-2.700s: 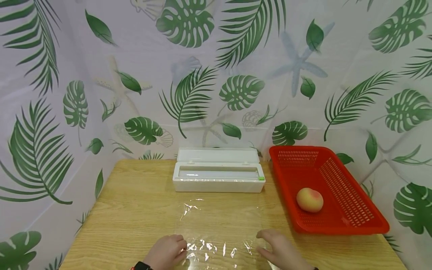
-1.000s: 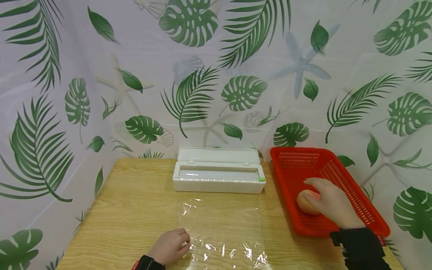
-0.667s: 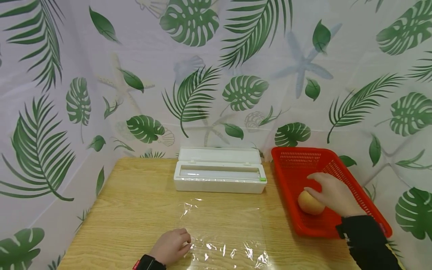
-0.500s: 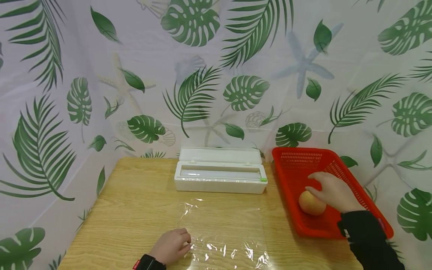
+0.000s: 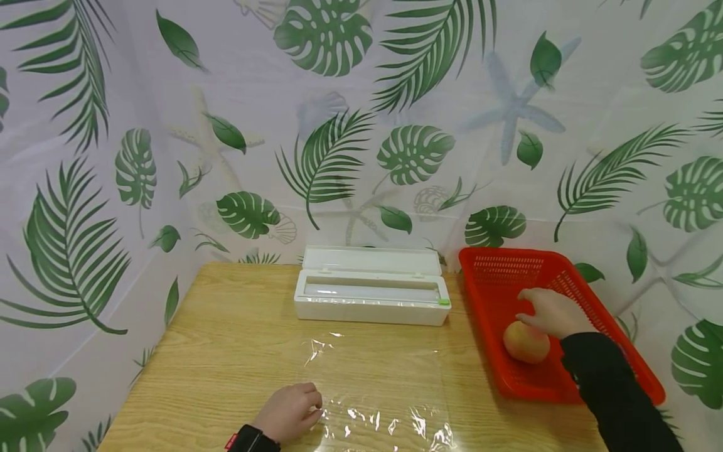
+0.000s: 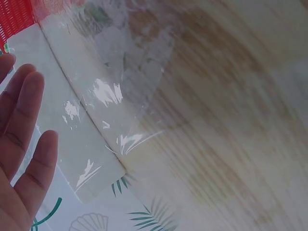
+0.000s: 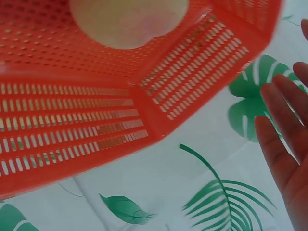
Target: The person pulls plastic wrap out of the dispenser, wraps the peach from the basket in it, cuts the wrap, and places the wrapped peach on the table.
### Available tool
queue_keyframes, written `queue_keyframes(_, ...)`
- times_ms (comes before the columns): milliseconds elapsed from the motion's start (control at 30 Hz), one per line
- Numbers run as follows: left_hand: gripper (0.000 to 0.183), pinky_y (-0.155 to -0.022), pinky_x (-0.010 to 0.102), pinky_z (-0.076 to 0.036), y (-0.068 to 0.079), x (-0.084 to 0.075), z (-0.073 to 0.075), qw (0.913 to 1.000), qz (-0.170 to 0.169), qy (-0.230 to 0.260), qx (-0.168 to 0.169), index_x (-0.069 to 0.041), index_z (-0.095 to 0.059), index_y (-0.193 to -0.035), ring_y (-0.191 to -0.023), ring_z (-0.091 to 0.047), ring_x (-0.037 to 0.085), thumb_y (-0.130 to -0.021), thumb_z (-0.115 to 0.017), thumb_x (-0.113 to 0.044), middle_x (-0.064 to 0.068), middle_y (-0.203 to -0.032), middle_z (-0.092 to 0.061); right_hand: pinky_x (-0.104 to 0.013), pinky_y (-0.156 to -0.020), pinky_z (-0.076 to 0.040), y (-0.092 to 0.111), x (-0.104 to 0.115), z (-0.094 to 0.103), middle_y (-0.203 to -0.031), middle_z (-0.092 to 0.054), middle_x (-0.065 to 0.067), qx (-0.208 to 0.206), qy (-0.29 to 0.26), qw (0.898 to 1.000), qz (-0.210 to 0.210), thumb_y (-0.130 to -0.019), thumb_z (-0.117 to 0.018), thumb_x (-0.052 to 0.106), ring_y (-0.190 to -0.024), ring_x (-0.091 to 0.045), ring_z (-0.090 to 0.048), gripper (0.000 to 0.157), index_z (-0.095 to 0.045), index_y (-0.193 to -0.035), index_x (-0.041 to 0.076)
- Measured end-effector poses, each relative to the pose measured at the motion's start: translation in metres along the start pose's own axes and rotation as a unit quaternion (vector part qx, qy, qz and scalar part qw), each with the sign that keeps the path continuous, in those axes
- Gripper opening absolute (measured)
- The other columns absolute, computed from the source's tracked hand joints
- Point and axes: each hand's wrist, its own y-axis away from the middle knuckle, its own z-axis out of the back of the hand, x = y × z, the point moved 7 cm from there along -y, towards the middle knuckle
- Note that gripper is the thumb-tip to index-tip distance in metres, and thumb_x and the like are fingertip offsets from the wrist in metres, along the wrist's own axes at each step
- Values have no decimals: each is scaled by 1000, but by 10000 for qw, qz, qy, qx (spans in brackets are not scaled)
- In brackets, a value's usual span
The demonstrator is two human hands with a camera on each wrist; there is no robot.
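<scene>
A yellow peach [image 5: 526,344] with a pink blush lies in the red perforated basket [image 5: 490,339] at the right. My right hand [image 5: 553,312] hovers over the peach in the head view, thumb and fingers loosely bent; the right wrist view has its fingers [image 7: 284,120] apart from the peach [image 7: 130,19]. Clear cling film [image 5: 373,383] stretches from the white dispenser box [image 5: 369,312] toward me, wrinkled and shiny at its near end. At the film's left edge is my left hand [image 5: 288,412], its fingers [image 6: 43,163] relaxed with nothing gripped in the left wrist view.
The dispenser's lid [image 5: 373,260] is raised, and a small green piece [image 5: 444,302] sits at its right front corner. A leaf-printed cloth [image 5: 361,157] rises right behind the wooden table [image 5: 214,351] and along its left side.
My right hand has left the film's right edge and moved over the basket, above the peach, then shifted slightly there. My left hand stays by the film; the peach stays in the basket.
</scene>
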Motion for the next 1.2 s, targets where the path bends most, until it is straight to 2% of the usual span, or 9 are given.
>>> queue_keyframes(167,9,-52,19,-39,0,2,-2,10000,-31,-1,26,-15,-59,-69,-59,-45,2,-77,-64,-17,-10,-70,-49,-51,-77,-42,-10,-14,-20,-99,-59,-18,468,-23,9987,-184,-72,-73,24,-86,-32,-53,51,-54,-111,-4)
queue_keyframes(433,10,-49,17,-35,1,4,-2,9999,22,69,150,-15,-59,-68,-57,-41,0,-77,-63,-17,-11,-68,-48,-55,-81,-37,-10,-24,-42,-104,-55,-27,873,-21,9954,-405,-75,-70,22,-97,-42,-49,54,-50,-113,-10)
queue_keyframes(667,11,-49,16,-35,2,5,-6,10000,-64,25,68,-16,-59,-68,-57,-40,-1,-77,-63,-18,-12,-67,-47,-54,-80,-39,-7,-45,-62,-105,-54,-27,1242,-388,9883,-801,-66,-76,24,-90,-36,-51,69,-46,-118,-11)
queue_keyframes(800,12,-50,16,-35,2,5,-7,9999,-119,-68,21,-17,-58,-67,-57,-40,-1,-77,-64,-18,-12,-66,-46,-54,-79,-39,-7,-53,-68,-106,-54,-27,1330,-519,9850,-968,-62,-77,27,-87,-33,-50,76,-44,-119,-11)
queue_keyframes(967,11,-49,15,-34,2,4,-5,9999,-138,-77,-27,-17,-58,-67,-57,-40,-1,-77,-64,-18,-12,-67,-46,-56,-81,-37,-7,-55,-70,-109,-52,-28,1414,-591,9822,-1089,-61,-78,27,-91,-37,-49,79,-43,-121,-11)
queue_keyframes(1200,11,-49,16,-34,0,3,-5,9999,-94,-62,109,-17,-59,-67,-57,-41,-1,-77,-64,-19,-12,-66,-46,-59,-84,-32,-5,-54,-74,-116,-45,-33,1583,-532,9781,-1241,-62,-78,21,-100,-43,-44,81,-38,-125,-12)
